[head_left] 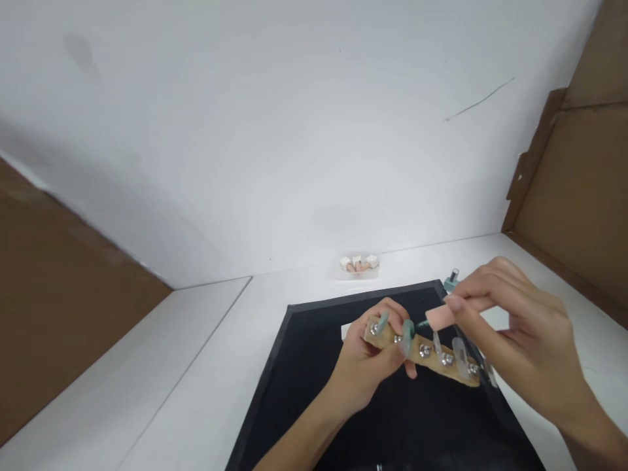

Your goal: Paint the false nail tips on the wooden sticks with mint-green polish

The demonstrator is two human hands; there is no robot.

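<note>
— White wall (294,131) at the rear; what else bounds the work area?
— Brown panels (583,196) stand at left and right. A white table (186,366) carries a black mat (304,386) with a grey border.
— State the position of the strip (436,360).
— It is held above the mat, tilted, its right end lower. Silver posts (424,351) are set along it in a row. Green nails (383,320) stand at its left end, clear nails (460,356) toward its right.
— Describe the left hand (370,363).
— It grips the left part of the strip. The thumb lies on the near side; the other fingers bend behind, partly hidden.
— And the right hand (515,327)?
— Thumb and forefinger pinch the pink cap (440,318) of a brush. The remaining fingers are curled. Green bristles (422,324) point left at the second nail from the left end; whether they touch it cannot be told.
— List the remaining items.
— At the mat's far right corner, a green object (450,284), partly hidden by the right hand. Against the wall, a clear tray (338,271) containing pink-and-white pieces (358,264). Behind the left hand, a white item (345,331), mostly covered; its type cannot be told.
</note>
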